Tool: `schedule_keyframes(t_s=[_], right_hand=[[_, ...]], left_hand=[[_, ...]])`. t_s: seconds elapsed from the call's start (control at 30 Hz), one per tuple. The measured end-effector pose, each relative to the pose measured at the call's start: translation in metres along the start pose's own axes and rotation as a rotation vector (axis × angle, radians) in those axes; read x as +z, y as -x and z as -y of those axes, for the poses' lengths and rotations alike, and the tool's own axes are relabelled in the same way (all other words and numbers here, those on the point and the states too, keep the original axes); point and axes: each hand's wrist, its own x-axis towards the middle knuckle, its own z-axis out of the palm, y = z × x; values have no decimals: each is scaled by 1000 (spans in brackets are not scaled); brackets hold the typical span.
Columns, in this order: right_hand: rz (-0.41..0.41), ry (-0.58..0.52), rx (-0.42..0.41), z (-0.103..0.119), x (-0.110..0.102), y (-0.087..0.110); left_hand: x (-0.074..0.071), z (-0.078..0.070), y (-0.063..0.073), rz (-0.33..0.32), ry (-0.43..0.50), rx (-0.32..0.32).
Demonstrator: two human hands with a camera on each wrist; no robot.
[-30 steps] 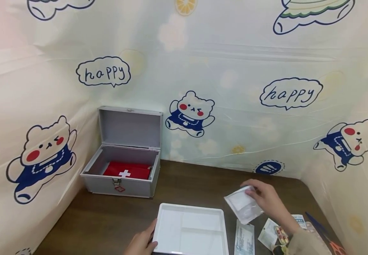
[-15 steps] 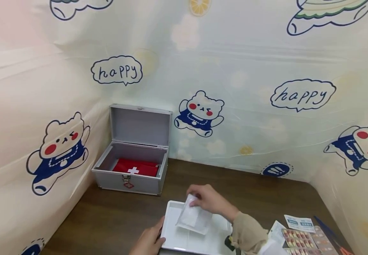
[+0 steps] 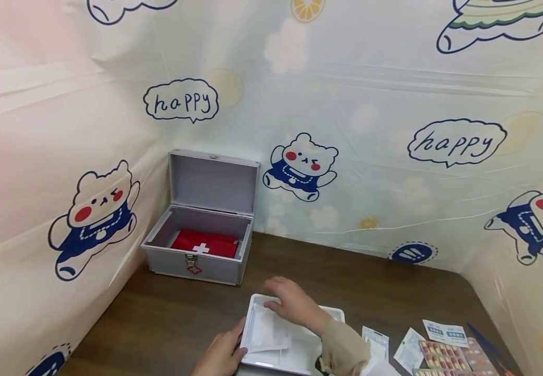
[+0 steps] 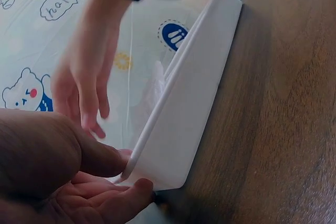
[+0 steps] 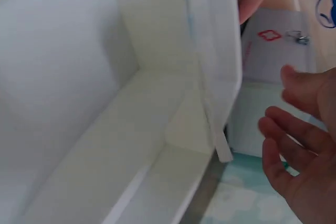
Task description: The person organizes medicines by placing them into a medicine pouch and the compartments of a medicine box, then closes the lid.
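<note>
A white divided tray [image 3: 309, 347] sits at the near middle of the table. My left hand [image 3: 221, 350] pinches its left rim, thumb on one side and fingers on the other, as the left wrist view shows at the tray's wall [image 4: 194, 93]. In the left compartment lies a flat white packet [image 3: 267, 334] with a clear film edge. My right hand [image 3: 292, 303] hovers over the tray's far left part, holding nothing. In the right wrist view its fingers [image 5: 296, 153] are loosely bent and apart from the tray.
A grey metal case [image 3: 196, 271] stands with its lid up at the back left, a red pouch [image 3: 205, 243] with a white cross inside. To the right lie blister packs [image 3: 442, 355], small printed packets [image 3: 445, 332] and blue-tipped scissors [image 3: 483, 337]. A patterned cloth surrounds the table.
My right hand has carried the white packet from the right over to the tray, laid it in the left compartment and let go. My left hand keeps its hold on the tray.
</note>
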Motion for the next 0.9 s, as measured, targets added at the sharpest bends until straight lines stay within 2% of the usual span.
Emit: schedule_keyframes(t_s=[0.1, 0.17, 0.3, 0.4, 0.53, 0.67, 0.77, 0.9], right_hand=[[8, 72, -36, 11, -2, 20], [68, 179, -59, 22, 3, 33], [211, 446, -50, 44, 20, 47], [272, 536, -7, 53, 34, 48], [290, 545, 29, 53, 41, 47], [265, 525, 46, 47, 37, 43], [236, 478, 52, 40, 35, 39], [190, 393, 58, 27, 33, 36]], left_hand=[[0, -1, 1, 22, 0, -35], [-1, 0, 1, 18, -21, -52], [-2, 1, 3, -29, -54, -31], [-1, 1, 2, -38, -66, -2], [3, -3, -3, -49, -76, 16], [5, -8, -11, -124, -79, 25], [7, -11, -16, -179, -79, 28], [9, -14, -24, -191, -79, 19]])
